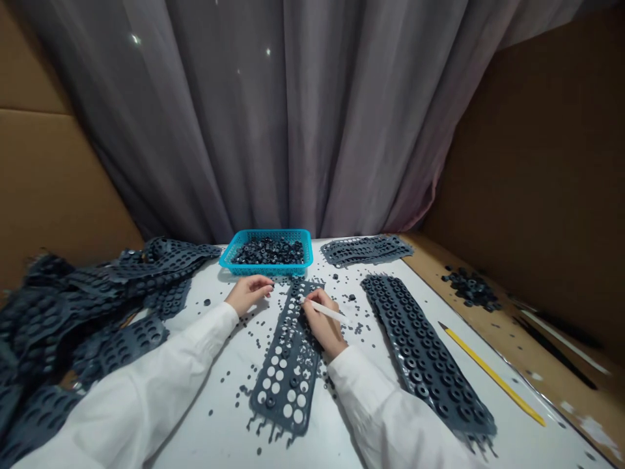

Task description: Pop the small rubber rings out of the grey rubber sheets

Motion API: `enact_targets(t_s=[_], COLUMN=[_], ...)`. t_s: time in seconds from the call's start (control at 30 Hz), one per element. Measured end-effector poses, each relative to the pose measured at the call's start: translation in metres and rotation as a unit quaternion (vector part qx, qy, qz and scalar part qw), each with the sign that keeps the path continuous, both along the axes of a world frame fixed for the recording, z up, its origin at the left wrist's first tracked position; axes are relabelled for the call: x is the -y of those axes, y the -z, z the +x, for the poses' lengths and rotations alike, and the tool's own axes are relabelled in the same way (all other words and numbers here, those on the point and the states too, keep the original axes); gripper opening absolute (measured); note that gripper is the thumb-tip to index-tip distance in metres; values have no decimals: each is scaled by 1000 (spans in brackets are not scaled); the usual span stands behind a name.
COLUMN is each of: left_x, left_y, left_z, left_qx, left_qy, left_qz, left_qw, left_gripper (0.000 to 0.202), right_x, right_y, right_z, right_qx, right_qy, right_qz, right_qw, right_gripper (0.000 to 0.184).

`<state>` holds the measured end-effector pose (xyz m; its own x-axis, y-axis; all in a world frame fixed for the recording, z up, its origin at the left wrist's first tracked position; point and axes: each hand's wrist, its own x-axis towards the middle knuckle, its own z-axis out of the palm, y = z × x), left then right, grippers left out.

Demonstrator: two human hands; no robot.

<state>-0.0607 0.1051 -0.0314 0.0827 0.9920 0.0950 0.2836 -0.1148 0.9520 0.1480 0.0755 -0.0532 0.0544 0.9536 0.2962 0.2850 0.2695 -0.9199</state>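
Observation:
A dark rubber sheet [286, 371] with punched-out round holes lies on the white table in front of me. My right hand [323, 326] rests on its upper part, fingers closed round a thin white stick [328, 313] whose tip points at the sheet. My left hand [248, 293] lies just left of the sheet's top end, fingers curled with the tips pinched together near the sheet's edge; whether it holds anything is hidden. Small black rings and round scraps are scattered around the sheet.
A blue basket [267, 250] of black rings stands behind the hands. Full rubber sheets lie at the right [424, 352] and back right [365, 249]; a heap of emptied sheets [97, 306] fills the left. A yellow pencil [491, 372] and loose rings [471, 288] lie right.

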Motion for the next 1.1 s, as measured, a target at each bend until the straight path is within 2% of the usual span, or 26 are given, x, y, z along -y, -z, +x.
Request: enact_targets(t_s=[0.07, 0.13, 0.17, 0.23, 0.27, 0.3, 0.37, 0.43, 0.53, 0.6, 0.67, 0.73, 0.87, 0.93, 0.97, 1.03, 1.1], left_x=[10, 18, 21, 28, 31, 33, 37, 40, 42, 44, 47, 50, 53, 52, 50, 47, 43], left_y=[3, 1, -1, -6, -9, -11, -14, -15, -14, -13, -12, -10, -5, -3, -1, 1, 3], left_z=[4, 8, 9, 10, 10, 10, 12, 15, 21, 24, 25, 24, 20, 20, 22, 26, 33], left_qx=[130, 236, 275, 328, 346, 358, 371, 378, 377, 370, 358, 341, 292, 254, 232, 182, 122], left_qy=[-38, -69, -74, -67, -61, -55, -55, -68, -84, -83, -81, -75, -67, -58, -51, -33, -14], left_qz=[-76, -139, -161, -184, -189, -197, -225, -265, -300, -305, -305, -295, -246, -215, -201, -175, -149], left_qw=[988, 959, 945, 924, 917, 911, 899, 885, 872, 874, 879, 889, 922, 941, 950, 967, 981], left_gripper=[18, 16, 14, 10, 9, 8, 10, 14, 20, 22, 22, 19, 5, 7, 8, 8, 5], right_x=[9, 30, 44, 75, 91, 105, 126, 135, 137, 138, 145, 157, 179, 175, 166, 137, 99], right_y=[-10, -22, -29, -40, -44, -48, -51, -51, -49, -47, -47, -48, -57, -65, -68, -70, -63], right_z=[0, 0, 1, 4, 6, 8, 11, 11, 9, 10, 15, 24, 43, 49, 50, 46, 36], right_qx=[-19, 14, 63, 223, 303, 366, 443, 481, 504, 485, 451, 430, 388, 310, 256, 130, 33], right_qy=[-34, -114, -170, -265, -297, -309, -311, -313, -327, -337, -356, -377, -434, -436, -417, -348, -242], right_qz=[2, -2, -2, 21, 35, 42, 35, 34, 75, 92, 77, 30, -71, -99, -105, -105, -87], right_qw=[999, 993, 983, 938, 905, 876, 840, 818, 796, 801, 815, 820, 810, 839, 866, 923, 966], right_gripper=[18, 25, 24, 13, 16, 22, 25, 25, 23, 21, 18, 16, 12, 6, 9, 26, 36])
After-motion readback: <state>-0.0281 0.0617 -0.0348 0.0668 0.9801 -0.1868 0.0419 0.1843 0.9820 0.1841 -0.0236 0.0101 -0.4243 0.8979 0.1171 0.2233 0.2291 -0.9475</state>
